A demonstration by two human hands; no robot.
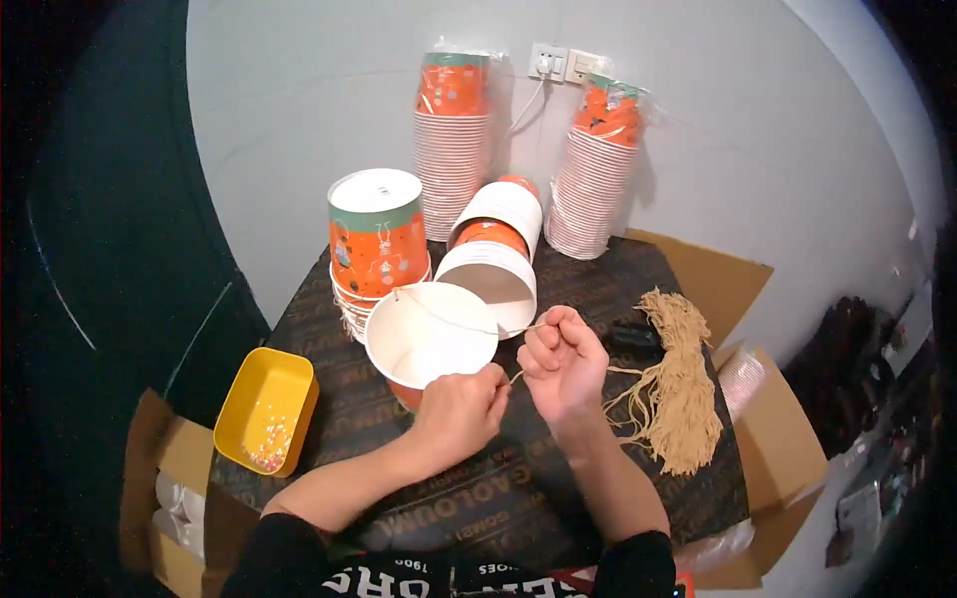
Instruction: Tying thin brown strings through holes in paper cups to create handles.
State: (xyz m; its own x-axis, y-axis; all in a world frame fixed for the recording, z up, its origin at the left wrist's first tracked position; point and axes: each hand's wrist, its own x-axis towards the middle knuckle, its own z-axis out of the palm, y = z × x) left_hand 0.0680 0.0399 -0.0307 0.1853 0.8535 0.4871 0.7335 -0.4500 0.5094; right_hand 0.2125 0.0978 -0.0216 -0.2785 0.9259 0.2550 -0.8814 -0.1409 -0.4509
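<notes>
An open paper bucket [414, 334], white inside and orange outside, stands tilted toward me on the table. A thin tan cord [449, 320] runs from its far left rim across the mouth to my right hand [563, 364]. The fingers of that hand are closed on the cord, just right of the bucket. My left hand [461, 411] is closed at the near right rim, and a piece of cord comes out at its fingertips. What lies inside its fist is hidden. More cord leads from behind my right hand toward a bundle of tan cords [683, 399].
Behind stand an upside-down orange bucket stack [377, 239], buckets lying on their side [488, 279] and two wrapped stacks [454, 159] [595, 174]. A yellow bin [261, 409] with small beads sits left. Cardboard boxes [783, 439] flank the table [518, 498]. A black object [635, 339] lies by the cords.
</notes>
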